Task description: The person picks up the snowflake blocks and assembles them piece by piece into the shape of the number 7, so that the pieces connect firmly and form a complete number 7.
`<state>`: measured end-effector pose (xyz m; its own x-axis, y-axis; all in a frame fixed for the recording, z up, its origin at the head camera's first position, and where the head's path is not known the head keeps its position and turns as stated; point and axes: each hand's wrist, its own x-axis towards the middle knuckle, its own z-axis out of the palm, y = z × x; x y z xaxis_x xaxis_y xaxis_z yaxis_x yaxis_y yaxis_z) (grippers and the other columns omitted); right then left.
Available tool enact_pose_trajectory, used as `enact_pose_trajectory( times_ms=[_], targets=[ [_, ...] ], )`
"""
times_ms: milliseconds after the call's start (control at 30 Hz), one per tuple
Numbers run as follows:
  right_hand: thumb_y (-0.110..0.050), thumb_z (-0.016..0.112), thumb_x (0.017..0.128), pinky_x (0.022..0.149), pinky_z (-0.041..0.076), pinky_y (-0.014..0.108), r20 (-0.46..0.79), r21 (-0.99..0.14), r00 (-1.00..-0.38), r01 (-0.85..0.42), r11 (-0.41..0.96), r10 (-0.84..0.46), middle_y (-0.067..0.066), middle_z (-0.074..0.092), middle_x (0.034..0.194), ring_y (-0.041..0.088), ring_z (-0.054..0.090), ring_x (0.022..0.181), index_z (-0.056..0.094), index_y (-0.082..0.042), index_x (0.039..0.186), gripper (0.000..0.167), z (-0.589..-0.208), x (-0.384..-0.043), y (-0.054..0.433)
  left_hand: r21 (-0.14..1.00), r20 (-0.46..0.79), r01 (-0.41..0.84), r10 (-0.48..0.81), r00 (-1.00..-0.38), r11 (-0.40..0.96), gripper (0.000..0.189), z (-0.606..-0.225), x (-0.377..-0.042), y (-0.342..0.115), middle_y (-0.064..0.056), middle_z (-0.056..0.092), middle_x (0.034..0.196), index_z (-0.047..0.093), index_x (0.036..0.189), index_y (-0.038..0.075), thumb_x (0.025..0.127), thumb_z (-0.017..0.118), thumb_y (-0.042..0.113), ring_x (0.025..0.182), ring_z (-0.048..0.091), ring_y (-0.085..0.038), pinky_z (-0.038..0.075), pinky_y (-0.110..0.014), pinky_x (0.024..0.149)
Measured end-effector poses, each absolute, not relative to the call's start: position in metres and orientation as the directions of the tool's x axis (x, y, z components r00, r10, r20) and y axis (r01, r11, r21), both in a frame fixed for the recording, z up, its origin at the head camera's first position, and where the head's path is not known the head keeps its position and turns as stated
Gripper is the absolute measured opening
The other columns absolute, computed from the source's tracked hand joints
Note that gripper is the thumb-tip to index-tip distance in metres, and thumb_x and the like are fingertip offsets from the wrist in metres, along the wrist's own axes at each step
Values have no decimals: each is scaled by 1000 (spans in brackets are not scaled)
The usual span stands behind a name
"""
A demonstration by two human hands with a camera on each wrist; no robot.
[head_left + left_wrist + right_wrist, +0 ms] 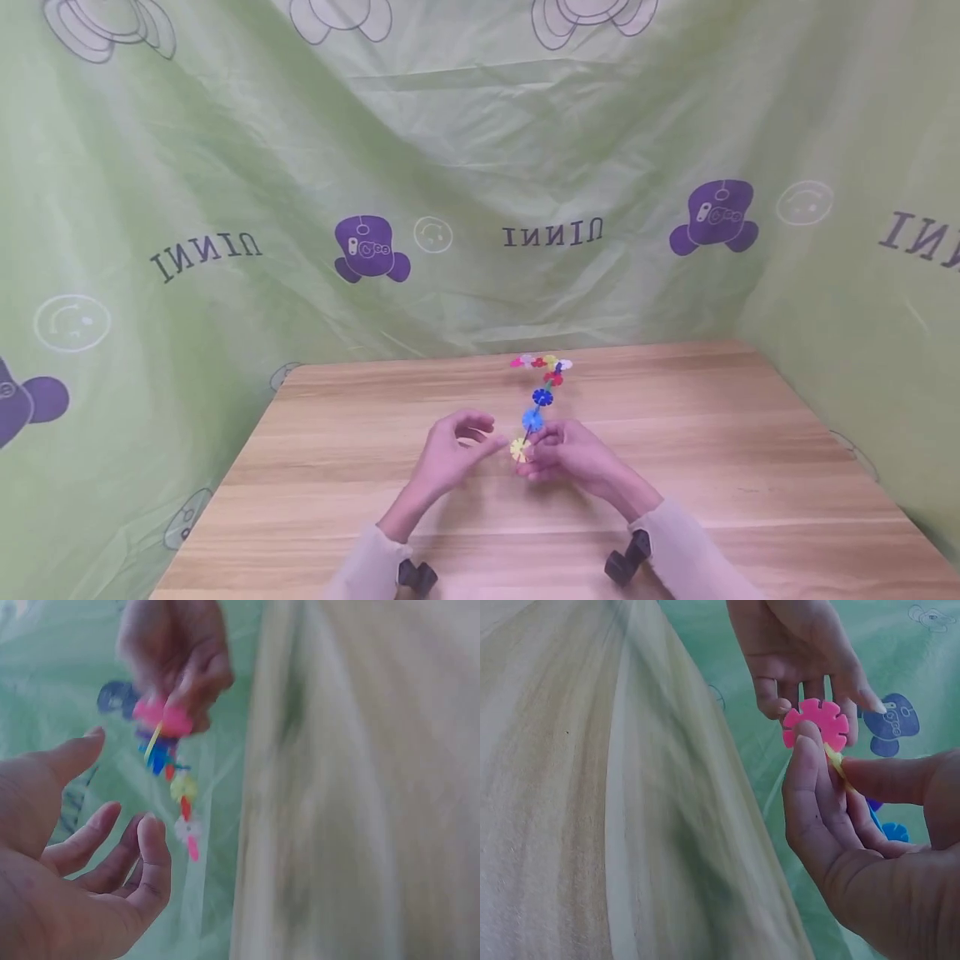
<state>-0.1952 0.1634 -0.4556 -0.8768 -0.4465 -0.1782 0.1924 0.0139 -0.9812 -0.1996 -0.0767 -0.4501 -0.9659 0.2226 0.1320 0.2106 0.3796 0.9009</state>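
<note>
A chain of small notched plastic discs, linked edge to edge, runs from my right hand point(583, 460) toward the back of the table. Its near end is pinched between the right thumb and fingers, at a yellow disc point(519, 451) joined to a pink disc point(821, 724). Beyond these come a light blue disc point(533, 420), a dark blue disc point(542, 397) and a red disc point(553, 378); the far part bends left. My left hand point(450, 454) is just left of the yellow disc, fingers loosely bent and holding nothing. The right fingers hide some of the near discs.
Both hands are above a wood-grain table point(337, 500). A green printed curtain point(465, 150) hangs behind the table and along its sides. Black devices point(628, 558) are strapped at the wrists, over light sleeves point(693, 554).
</note>
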Motion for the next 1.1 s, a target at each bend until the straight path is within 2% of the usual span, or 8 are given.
enact_pose_trajectory(
  times_ms=[167, 333, 433, 600, 667, 767, 933, 1100],
  targets=[
    [-2, 66, 98, 85, 66, 35, -186, -981, -844, 190, 43, -503, 16, 76, 102, 25, 80, 90, 56, 9, 118, 25, -458, -191, 161, 911, 96, 154, 165, -982, 382, 41, -449, -221, -88, -11, 77, 116, 73, 122, 6, 94, 79, 35, 105, 73, -24, 63, -30, 84],
    [0, 65, 98, 82, 67, 34, -189, -979, -805, 198, 45, -562, 16, 76, 96, 26, 80, 89, 57, 8, 113, 19, -463, -186, 158, 949, 1, 42, 131, -991, 313, 39, -457, -243, -94, -22, 73, 120, 68, 128, -3, 101, 70, 26, 107, 73, -36, 65, -33, 85],
    [1, 66, 97, 79, 67, 32, -202, -975, -786, 217, 45, -584, 14, 73, 94, 25, 80, 87, 57, 8, 113, 20, -465, -184, 158, 970, -68, -46, 86, -994, 239, 38, -464, -257, -97, -29, 71, 124, 63, 132, -8, 105, 64, 19, 108, 74, -38, 66, -35, 87],
    [1, 66, 95, 77, 66, 30, -232, -969, -756, 237, 74, -612, 13, 71, 95, 22, 78, 85, 58, 8, 114, 22, -469, -185, 161, 983, -148, -144, 26, -989, 114, 37, -478, -279, -102, -32, 71, 122, 58, 135, -13, 104, 59, 8, 93, 77, -25, 66, -31, 82],
    [1, 67, 94, 77, 66, 31, -248, -966, -745, 240, 97, -619, 13, 70, 96, 22, 78, 84, 59, 7, 113, 22, -470, -184, 162, 983, -178, -175, 33, -984, 61, 39, -483, -286, -104, -32, 72, 120, 56, 137, -15, 104, 57, 5, 87, 77, -18, 66, -29, 82],
    [3, 67, 92, 76, 67, 34, -270, -961, -732, 249, 122, -626, 13, 70, 95, 23, 77, 84, 60, 6, 113, 22, -472, -184, 163, 980, -200, -200, 66, -978, 10, 40, -488, -291, -108, -30, 74, 116, 53, 138, -19, 104, 55, 3, 82, 76, -14, 66, -28, 82],
    [3, 66, 93, 76, 67, 35, -281, -956, -711, 263, 126, -645, 12, 70, 94, 23, 77, 82, 60, 6, 112, 20, -477, -184, 163, 980, -201, -201, 80, -976, 9, 33, -492, -293, -110, -18, 77, 99, 59, 129, -19, 104, 57, 2, 75, 73, -11, 65, -27, 78],
    [5, 66, 92, 77, 67, 37, -282, -957, -704, 258, 135, -651, 13, 70, 92, 23, 77, 80, 60, 7, 109, 18, -479, -186, 165, 980, -194, -191, 56, -979, 58, 33, -490, -295, -110, -15, 77, 92, 64, 128, -13, 99, 66, 1, 73, 70, -10, 62, -21, 69]
  ],
)
